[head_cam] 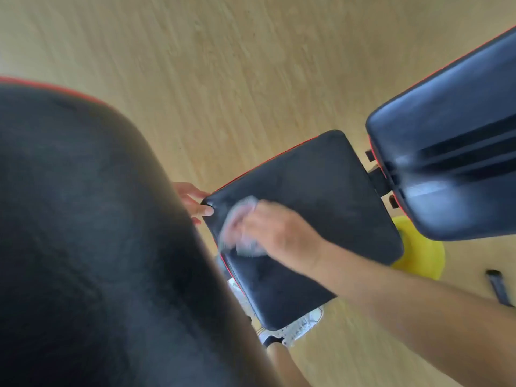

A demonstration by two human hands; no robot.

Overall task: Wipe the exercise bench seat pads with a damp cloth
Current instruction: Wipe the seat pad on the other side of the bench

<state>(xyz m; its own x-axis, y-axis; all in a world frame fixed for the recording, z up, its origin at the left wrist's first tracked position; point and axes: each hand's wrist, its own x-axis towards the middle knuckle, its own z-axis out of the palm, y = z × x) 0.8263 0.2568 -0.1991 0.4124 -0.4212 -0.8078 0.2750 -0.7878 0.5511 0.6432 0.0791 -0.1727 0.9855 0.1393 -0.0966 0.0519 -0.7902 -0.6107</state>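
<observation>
The black seat pad [321, 191] with red piping lies in the middle of the view, tilted. My right hand [276, 233] presses a pale cloth [237, 227] onto the pad's near-left part; hand and cloth are blurred. My left hand [195, 202] grips the pad's left corner, fingers curled over the edge. The black back pad [452, 141] stands at the upper right, joined to the seat by a frame bracket [379, 177]. A large dark shape [97, 233] with a red edge fills the left half and hides my left arm.
Light wooden floor [223, 65] surrounds the bench. A yellow round object [418, 255] lies under the seat's right side. A dark bar [499, 289] rests on the floor at the right. A white sneaker [301, 325] shows below the seat pad.
</observation>
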